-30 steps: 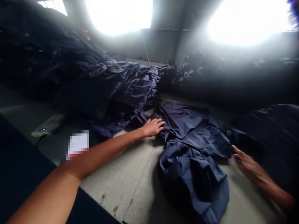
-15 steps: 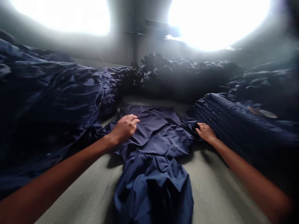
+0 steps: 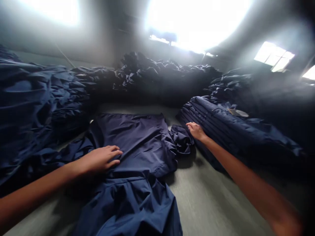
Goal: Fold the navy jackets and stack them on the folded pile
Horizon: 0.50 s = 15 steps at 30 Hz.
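Observation:
A dark navy garment (image 3: 137, 141) lies spread on the grey table, its lower part bunched in loose folds toward me. My left hand (image 3: 104, 158) rests palm down on its left side, fingers stretched and slightly apart. At the right, a crumpled sleeve (image 3: 181, 139) sticks out from the body of the garment. My right hand (image 3: 197, 131) is open just beyond that sleeve's outer end, fingertips pointing left, close to a stack of folded navy garments (image 3: 211, 118). Whether those fingertips touch the sleeve is hard to see.
Heaped navy cloth (image 3: 31, 95) rises at the left, and another long pile (image 3: 159, 72) lines the back. A small pale tag-like piece (image 3: 238, 112) lies on the folded stack. Bare grey tabletop (image 3: 197, 193) shows at the front right. Bright windows (image 3: 274, 54) glare above.
My view has turned right. My left hand has come nearer and flattened onto the cloth. My right hand has let go of the sleeve, which now lies crumpled beside the garment.

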Tool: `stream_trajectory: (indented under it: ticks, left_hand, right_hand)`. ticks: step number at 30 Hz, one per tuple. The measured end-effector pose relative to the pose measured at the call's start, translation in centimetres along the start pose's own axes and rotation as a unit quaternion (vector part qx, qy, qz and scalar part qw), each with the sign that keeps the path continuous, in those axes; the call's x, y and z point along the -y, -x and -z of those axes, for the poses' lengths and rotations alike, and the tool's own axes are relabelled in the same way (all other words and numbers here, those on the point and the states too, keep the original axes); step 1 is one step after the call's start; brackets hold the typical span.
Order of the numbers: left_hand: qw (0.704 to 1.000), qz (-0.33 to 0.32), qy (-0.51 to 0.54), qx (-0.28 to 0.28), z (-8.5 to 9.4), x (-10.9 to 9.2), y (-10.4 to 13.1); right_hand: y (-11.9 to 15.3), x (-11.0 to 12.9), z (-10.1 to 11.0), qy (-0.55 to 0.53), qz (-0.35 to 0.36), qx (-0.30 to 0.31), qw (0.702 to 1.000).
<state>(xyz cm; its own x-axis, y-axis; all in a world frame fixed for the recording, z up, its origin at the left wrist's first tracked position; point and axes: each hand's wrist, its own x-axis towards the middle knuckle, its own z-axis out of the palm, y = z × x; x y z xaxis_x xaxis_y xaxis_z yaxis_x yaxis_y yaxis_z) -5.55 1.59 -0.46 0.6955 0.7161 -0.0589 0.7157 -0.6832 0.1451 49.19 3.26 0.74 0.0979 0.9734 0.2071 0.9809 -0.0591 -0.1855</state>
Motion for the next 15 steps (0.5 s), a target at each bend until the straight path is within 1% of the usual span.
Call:
stream_trajectory:
  ticks: [2,4,7,9,11,12,13,15]
  left_hand:
    - [0.999,-0.035,0.014,-0.031,1.1,-2.4,-2.7]
    - [0.994,-0.086,0.033,-0.065,1.6,-5.7,-5.1]
    - [0.978,-0.187,0.031,-0.09,1.6,-10.8,-7.7]
    - [0.964,-0.247,0.017,-0.099,1.2,-13.4,-8.7]
    - [0.954,-0.283,0.011,-0.1,0.8,-15.1,-9.5]
    - [0.951,-0.292,0.012,-0.1,0.6,-15.6,-9.9]
    - [0.95,-0.294,0.015,-0.099,0.3,-15.9,-10.4]
    - [0.953,-0.287,0.021,-0.099,-0.4,-16.0,-11.3]
  right_hand:
    - [-2.3,0.9,-0.4,0.008,0.001,0.002,1.0]
    - [-4.4,2.1,-1.5,0.013,0.007,0.029,0.999]
    - [-6.4,3.6,-2.9,0.02,0.014,0.074,0.997]
    - [-7.0,4.4,-2.8,0.024,0.014,0.091,0.995]
    - [-7.3,4.8,-1.4,0.027,0.013,0.084,0.996]
    - [-7.5,5.0,-0.1,0.028,0.013,0.07,0.997]
    - [-7.6,5.1,1.5,0.028,0.014,0.047,0.998]
    - [-7.9,5.0,5.8,0.025,0.018,-0.017,0.999]
